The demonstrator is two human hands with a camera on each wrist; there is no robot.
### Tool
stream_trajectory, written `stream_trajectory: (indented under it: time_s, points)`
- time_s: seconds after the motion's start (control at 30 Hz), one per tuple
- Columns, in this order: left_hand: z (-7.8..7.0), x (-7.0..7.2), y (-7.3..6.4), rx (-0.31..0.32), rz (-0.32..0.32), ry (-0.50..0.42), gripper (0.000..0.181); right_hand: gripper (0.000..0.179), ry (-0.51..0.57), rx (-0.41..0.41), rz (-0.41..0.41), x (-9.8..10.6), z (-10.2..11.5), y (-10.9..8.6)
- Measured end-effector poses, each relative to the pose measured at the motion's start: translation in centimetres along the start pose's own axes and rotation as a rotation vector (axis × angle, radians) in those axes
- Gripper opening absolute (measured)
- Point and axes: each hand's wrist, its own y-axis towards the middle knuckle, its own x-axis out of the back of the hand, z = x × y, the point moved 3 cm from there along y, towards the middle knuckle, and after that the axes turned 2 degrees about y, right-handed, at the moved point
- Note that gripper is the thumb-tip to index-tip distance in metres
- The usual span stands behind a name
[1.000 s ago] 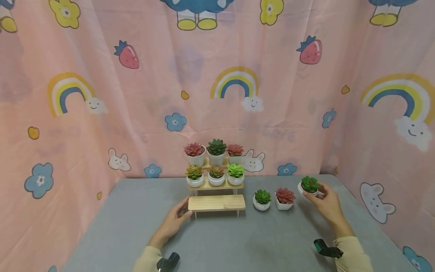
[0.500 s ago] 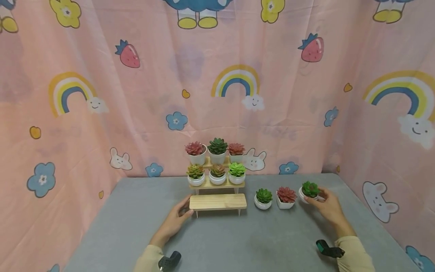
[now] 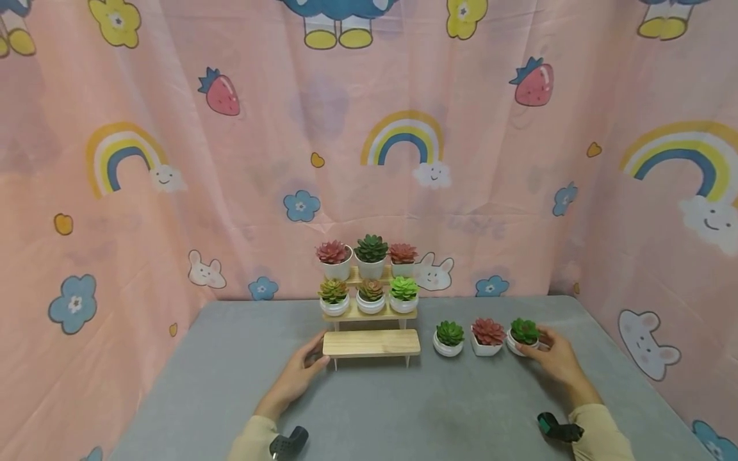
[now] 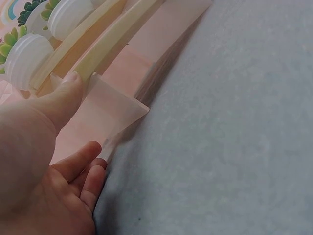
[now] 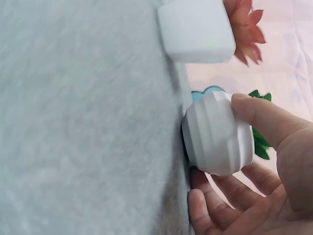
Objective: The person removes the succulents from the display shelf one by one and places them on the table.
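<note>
My right hand point(image 3: 558, 360) holds a green succulent in a round white pot point(image 3: 523, 337) at the right of the table. In the right wrist view, the thumb lies on the ribbed pot point(image 5: 219, 134), which touches or nearly touches the tabletop, with fingers round its other side. My left hand point(image 3: 295, 371) holds the left end of the low front step point(image 3: 371, 343) of a tiered wooden plant stand. In the left wrist view, its thumb presses the wooden edge point(image 4: 105, 46), and other fingers hang loosely by the translucent leg point(image 4: 110, 103). The index finger is hidden there.
Several potted succulents fill the upper two tiers point(image 3: 369, 315). A red succulent in a square pot point(image 3: 487, 338) and a green one in a round pot point(image 3: 448, 339) stand between stand and right hand. A patterned pink curtain point(image 3: 254, 179) hangs behind the grey table point(image 3: 369, 416).
My right hand has lowered the green succulent and brought it slightly left, beside the red one. My left hand keeps its place at the front step.
</note>
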Motion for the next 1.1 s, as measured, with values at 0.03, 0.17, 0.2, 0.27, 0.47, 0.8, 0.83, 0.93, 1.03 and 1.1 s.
stream_trajectory:
  time_s: [0.03, 0.17, 0.2, 0.27, 0.47, 0.8, 0.83, 0.93, 1.03, 1.1]
  points:
    - [0.0, 0.0, 0.0, -0.002, 0.002, -0.001, 0.061, 0.080, -0.006, 0.002, -0.001, 0.0, -0.1, 0.0]
    - [0.2, 0.0, 0.1, -0.007, 0.000, 0.010, 0.061, 0.080, 0.007, -0.010, 0.017, -0.1, -0.4, 0.0]
    - [0.2, 0.0, 0.1, -0.004, -0.002, 0.013, 0.061, 0.081, 0.013, -0.016, 0.026, -0.1, -0.5, 0.0]
    - [0.3, 0.0, 0.1, 0.003, 0.001, 0.017, 0.061, 0.082, 0.018, -0.024, 0.039, -0.1, -0.6, 0.1]
    - [0.5, 0.0, 0.2, 0.014, 0.006, 0.006, 0.061, 0.083, 0.015, -0.020, 0.060, -0.2, -0.8, 0.3]
    - [0.5, 0.0, 0.3, 0.012, 0.010, 0.015, 0.061, 0.091, 0.014, -0.046, 0.103, 0.0, -0.8, 0.0]
    - [0.4, 0.0, 0.3, 0.012, 0.012, 0.009, 0.061, 0.091, 0.020, -0.048, 0.108, 0.1, -0.6, 0.0]
    - [0.2, 0.0, 0.3, 0.007, 0.014, -0.003, 0.061, 0.091, 0.047, -0.056, 0.116, 0.5, -0.2, -0.1]
    - [0.1, 0.1, 0.3, 0.011, 0.015, 0.001, 0.061, 0.092, 0.070, -0.065, 0.110, 0.9, 0.4, -0.3]
    - [0.1, 0.1, 0.2, 0.011, 0.013, 0.001, 0.061, 0.094, 0.068, -0.069, 0.096, 1.1, 0.7, -0.4]
